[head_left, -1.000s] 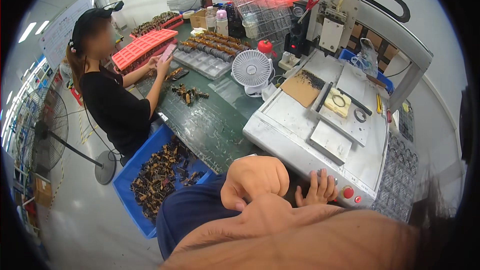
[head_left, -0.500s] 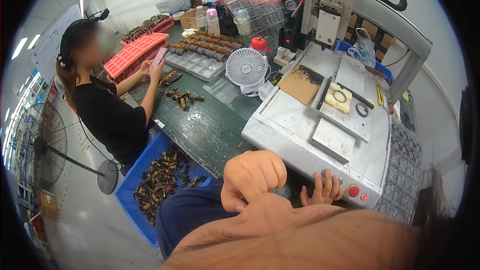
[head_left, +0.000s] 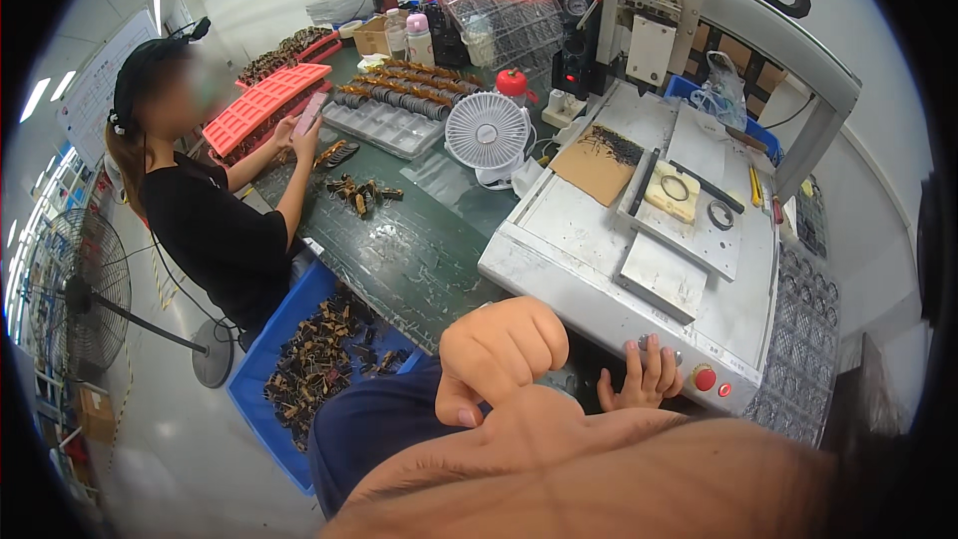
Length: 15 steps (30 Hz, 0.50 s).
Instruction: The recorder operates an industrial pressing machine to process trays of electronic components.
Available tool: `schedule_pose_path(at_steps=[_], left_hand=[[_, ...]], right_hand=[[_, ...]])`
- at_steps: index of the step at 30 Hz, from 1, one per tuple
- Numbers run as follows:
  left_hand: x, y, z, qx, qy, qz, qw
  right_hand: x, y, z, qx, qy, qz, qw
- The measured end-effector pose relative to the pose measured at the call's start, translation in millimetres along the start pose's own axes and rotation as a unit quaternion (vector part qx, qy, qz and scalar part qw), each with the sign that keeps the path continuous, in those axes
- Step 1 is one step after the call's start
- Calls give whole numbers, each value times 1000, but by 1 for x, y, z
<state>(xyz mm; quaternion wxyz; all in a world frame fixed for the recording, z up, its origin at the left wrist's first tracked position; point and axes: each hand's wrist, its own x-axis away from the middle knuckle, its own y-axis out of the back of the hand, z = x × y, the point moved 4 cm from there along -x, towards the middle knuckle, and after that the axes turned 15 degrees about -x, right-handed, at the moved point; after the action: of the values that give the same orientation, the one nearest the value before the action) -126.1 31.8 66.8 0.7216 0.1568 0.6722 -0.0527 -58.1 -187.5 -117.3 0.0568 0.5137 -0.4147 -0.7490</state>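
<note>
My left hand [head_left: 502, 351] is a closed fist held near me, close to the table's front edge. Nothing shows in its fingers. Farther right, the fingers of my right hand [head_left: 644, 374] lie stretched and apart on the front panel of a white bench machine [head_left: 559, 250], at round metal buttons [head_left: 678, 359]. A red knob [head_left: 705, 379] sits just right of these fingers. On the machine bed, a metal fixture plate [head_left: 664, 279] carries a yellowish pad [head_left: 657, 202] with a thin dark ring [head_left: 675, 188] on it. A grey ring [head_left: 720, 216] lies beside the pad.
A co-worker [head_left: 215, 230] at the left holds a phone [head_left: 308, 116]. Below stands a blue bin [head_left: 319, 284] of small brown-black parts. A white fan [head_left: 487, 135], a clear tray [head_left: 384, 130] and loose parts [head_left: 361, 196] are on the green table [head_left: 399, 260]. Cardboard [head_left: 589, 178] lies on the machine.
</note>
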Motion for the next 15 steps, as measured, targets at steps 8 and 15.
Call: schedule_pose_path(at_steps=[8,15], left_hand=[[-1,-1,0,-18,-3,10,1000],[-1,-1,2,-14,11,1,1000]], right_hand=[[-1,-1,0,-4,0,4,1000],[0,-1,0,-9,-5,8,1000]])
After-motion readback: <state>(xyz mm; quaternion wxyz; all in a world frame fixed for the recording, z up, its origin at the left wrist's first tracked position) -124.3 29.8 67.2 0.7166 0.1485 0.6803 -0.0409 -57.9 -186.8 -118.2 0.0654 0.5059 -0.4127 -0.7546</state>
